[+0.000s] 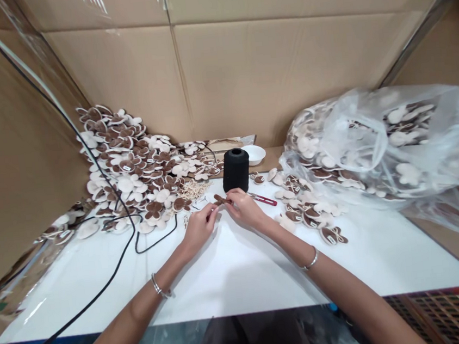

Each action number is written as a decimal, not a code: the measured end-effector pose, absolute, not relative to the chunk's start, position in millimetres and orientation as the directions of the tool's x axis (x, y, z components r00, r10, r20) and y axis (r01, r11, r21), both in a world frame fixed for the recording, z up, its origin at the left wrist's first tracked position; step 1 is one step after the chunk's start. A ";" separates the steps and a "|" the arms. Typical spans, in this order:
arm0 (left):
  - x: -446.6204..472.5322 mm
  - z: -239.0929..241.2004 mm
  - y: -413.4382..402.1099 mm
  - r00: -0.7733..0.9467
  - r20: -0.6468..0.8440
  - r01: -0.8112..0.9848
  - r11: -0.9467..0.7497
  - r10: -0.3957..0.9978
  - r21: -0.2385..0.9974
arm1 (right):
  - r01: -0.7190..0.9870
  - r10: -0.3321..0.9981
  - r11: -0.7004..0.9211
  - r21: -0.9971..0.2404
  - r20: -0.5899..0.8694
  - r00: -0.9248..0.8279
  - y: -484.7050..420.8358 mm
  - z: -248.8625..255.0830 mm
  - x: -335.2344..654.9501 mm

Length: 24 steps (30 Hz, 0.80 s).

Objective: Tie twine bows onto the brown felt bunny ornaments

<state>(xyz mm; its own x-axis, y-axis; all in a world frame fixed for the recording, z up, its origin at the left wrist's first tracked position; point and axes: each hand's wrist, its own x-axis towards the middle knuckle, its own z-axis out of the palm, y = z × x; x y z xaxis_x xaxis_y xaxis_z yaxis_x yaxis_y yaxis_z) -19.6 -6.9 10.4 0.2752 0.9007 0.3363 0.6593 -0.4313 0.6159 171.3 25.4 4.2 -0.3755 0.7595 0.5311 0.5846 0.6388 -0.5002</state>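
In the head view my right hand (244,209) pinches a small brown flower-shaped fabric piece (219,199) just in front of a black thread cone (235,171). My left hand (200,227) is closed at the left side of that piece, thumb and fingertips together; what lies between them is too small to make out. Red-handled thread snips (264,199) lie on the table right of my right hand. Cream-coloured bow cords (193,189) sit in a loose heap beyond my left hand. Several brown and white flower pieces with cream bows (312,215) lie to the right.
A tall pile of brown and white flower pieces (130,166) leans at the back left. A clear plastic bag (357,142) full of them stands at the right. Behind the cone is a white bowl (255,154). A black cable (119,260) crosses the white table (241,280) at left.
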 end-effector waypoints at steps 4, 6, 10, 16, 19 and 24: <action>-16.8 13.0 -8.7 0.270 0.338 0.650 -0.430 0.902 0.627 | 0.573 0.784 0.612 -0.546 0.517 -0.345 22.1 3.8 172.3; -15.8 13.6 -9.5 0.272 0.338 0.647 -0.431 0.901 0.629 | 0.564 0.810 0.578 -0.590 0.497 -0.309 20.2 3.9 172.8; -13.7 16.2 -10.0 0.275 0.342 0.640 -0.437 0.898 0.633 | 0.553 0.867 0.493 -0.671 0.430 -0.251 18.4 6.8 172.8; -11.4 15.2 -12.3 0.292 0.327 0.635 -0.438 0.899 0.636 | 0.565 0.899 0.436 -0.700 0.370 -0.236 17.7 13.9 172.5; -14.2 10.3 -13.6 0.304 0.317 0.627 -0.439 0.898 0.643 | 0.553 0.896 0.441 -0.707 0.381 -0.228 16.3 15.5 171.5; -20.7 -0.6 -7.0 0.258 0.275 0.483 -0.370 0.926 0.794 | 0.504 0.892 0.449 -0.737 0.401 -0.209 15.2 16.6 169.1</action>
